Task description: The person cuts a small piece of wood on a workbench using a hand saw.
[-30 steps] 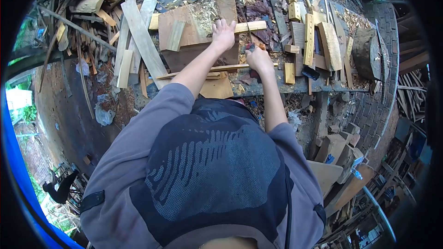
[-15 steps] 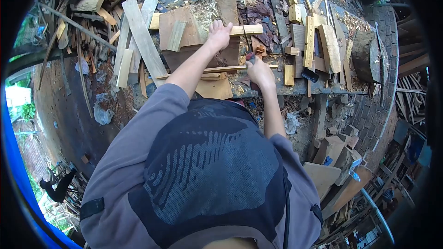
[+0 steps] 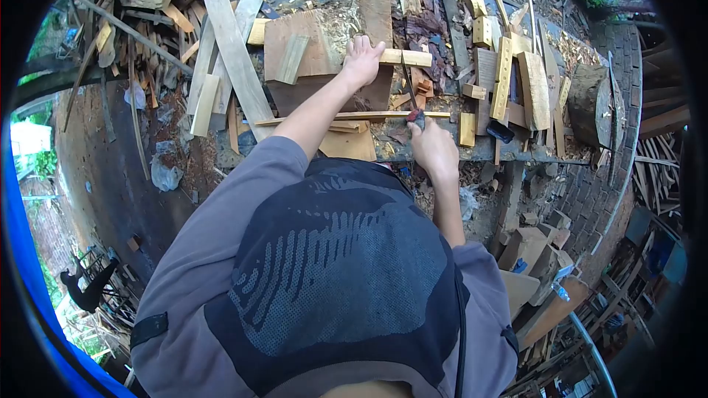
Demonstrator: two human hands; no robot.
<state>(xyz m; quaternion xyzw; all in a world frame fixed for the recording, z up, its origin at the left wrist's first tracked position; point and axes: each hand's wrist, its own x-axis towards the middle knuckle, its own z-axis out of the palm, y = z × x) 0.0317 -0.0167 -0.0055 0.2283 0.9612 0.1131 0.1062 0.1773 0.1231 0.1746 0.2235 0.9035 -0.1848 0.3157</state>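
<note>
My left hand point(image 3: 361, 60) is closed over a pale wooden strip point(image 3: 413, 58) and presses it onto brown boards; the strip's free end sticks out to the right. In my right hand point(image 3: 435, 150), closed near the table's front edge, is the red-and-dark handle of a handsaw. The thin dark blade of the handsaw point(image 3: 408, 82) points away from me and meets the strip a little right of my left hand. Small reddish wood offcuts point(image 3: 424, 90) lie beside the blade. A long thin batten point(image 3: 383, 115) crosses in front, between my arms.
Long planks point(image 3: 234, 51) lean at the left of the workbench. To the right lie a light strip with holes point(image 3: 502, 77), thick wood blocks point(image 3: 534, 85), a black object point(image 3: 500, 131) and a log section point(image 3: 590, 107). Wood chips are scattered across the bench.
The handsaw and my right hand have drawn back toward my body. My left hand stays on the wooden strip. The whole view has shifted slightly.
</note>
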